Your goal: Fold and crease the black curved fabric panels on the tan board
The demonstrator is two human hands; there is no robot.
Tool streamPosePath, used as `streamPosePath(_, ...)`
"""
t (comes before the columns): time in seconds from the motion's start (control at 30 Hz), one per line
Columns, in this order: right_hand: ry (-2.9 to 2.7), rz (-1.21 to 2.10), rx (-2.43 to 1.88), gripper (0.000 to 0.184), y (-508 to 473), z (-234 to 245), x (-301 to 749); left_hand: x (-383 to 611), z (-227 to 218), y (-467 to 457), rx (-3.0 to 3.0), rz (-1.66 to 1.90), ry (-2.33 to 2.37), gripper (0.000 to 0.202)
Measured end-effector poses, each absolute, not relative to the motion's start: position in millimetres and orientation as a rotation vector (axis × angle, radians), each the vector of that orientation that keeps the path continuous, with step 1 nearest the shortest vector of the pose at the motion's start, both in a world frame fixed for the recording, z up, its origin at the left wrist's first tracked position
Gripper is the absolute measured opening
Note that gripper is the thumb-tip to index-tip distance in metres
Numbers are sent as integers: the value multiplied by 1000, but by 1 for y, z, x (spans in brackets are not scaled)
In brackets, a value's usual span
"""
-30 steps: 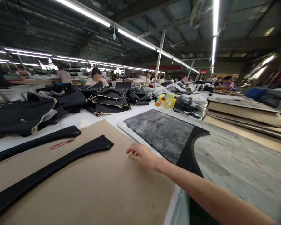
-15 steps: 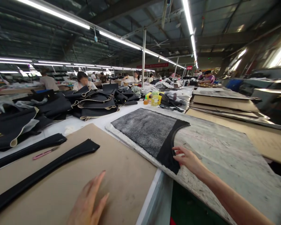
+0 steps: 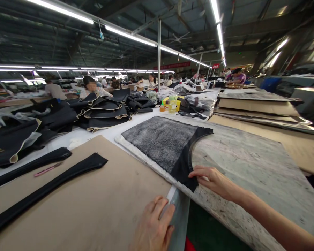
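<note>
A black piece of leather or fabric [image 3: 183, 167] with a speckled grey panel [image 3: 159, 139] lies on the pale, stained board [image 3: 240, 167] to the right. At its curved edge, near the front corner, my right hand [image 3: 209, 179] pinches the black border between thumb and fingers. My left hand [image 3: 155, 223] is over the front right edge of the brown board [image 3: 131, 181]. Its fingers are loosely bent and apart, with nothing in them. Two long black strips [image 3: 57, 183] [image 3: 34, 165] lie on the left, a pink-handled slim tool [image 3: 47, 169] between them.
Folded black pieces with pale edges [image 3: 104, 113] are heaped behind the brown board. Small bottles [image 3: 172, 105] stand beside a yellow box [image 3: 179, 101]. Stacked brown sheets [image 3: 259, 106] lie at the back right. A gap with dark green floor [image 3: 206, 226] shows below the boards. Several people sit farther off.
My left hand has moved right, from above the brown board to its edge. My right hand has closed its fingers on the black piece's curved border, which has shifted slightly.
</note>
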State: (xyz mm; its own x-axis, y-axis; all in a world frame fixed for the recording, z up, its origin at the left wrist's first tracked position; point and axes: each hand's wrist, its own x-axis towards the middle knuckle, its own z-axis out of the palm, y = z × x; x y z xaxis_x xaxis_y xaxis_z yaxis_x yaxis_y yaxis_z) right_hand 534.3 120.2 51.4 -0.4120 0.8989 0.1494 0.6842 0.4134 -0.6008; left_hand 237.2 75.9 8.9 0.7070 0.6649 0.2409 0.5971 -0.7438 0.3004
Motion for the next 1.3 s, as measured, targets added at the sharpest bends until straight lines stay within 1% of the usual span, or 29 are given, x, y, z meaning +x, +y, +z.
streamPosePath(0.1,-2409,463,-1262,27,124,56,538,258,7,76,2727,530,972,52)
streamPosePath(0.2,-2511,347,-1202,30,130,55,543,279,7,77,2731,551,898,50)
streamPosePath(0.33,-2548,211,-1168,34,136,53,548,303,4,80,2772,631,843,53)
streamPosePath(0.4,-2563,206,-1065,34,139,53,549,311,-1,82,2801,682,890,53)
streamPosePath(0.47,-2560,304,-971,33,142,53,550,316,-7,83,2813,714,927,52)
streamPosePath(0.53,-2441,455,-1015,30,148,53,551,317,-12,81,2814,725,933,54)
streamPosePath(0.6,-2191,589,-1159,28,158,52,553,318,-13,77,2794,724,958,56)
streamPosePath(0.67,-1968,686,-1257,30,171,49,555,318,-9,73,2748,732,1009,55)
streamPosePath(0.83,-1750,863,-1307,43,199,40,554,319,26,83,2466,836,1084,26)
streamPosePath(0.93,-1662,946,-1298,43,206,40,550,321,44,105,2441,813,1205,26)
streamPosePath(1.0,-1596,990,-1294,43,211,42,550,323,45,119,2519,726,1290,24)
streamPosePath(1.07,-1490,1006,-1298,43,218,44,555,324,39,128,2570,655,1367,21)
streamPosePath(1.13,-1337,978,-1315,42,227,48,568,324,31,132,2593,631,1406,22)
streamPosePath(1.2,-1147,892,-1354,37,234,55,591,323,26,131,2605,649,1415,24)
streamPosePath(1.3,-873,672,-1440,26,232,77,636,321,24,129,2599,679,1411,23)
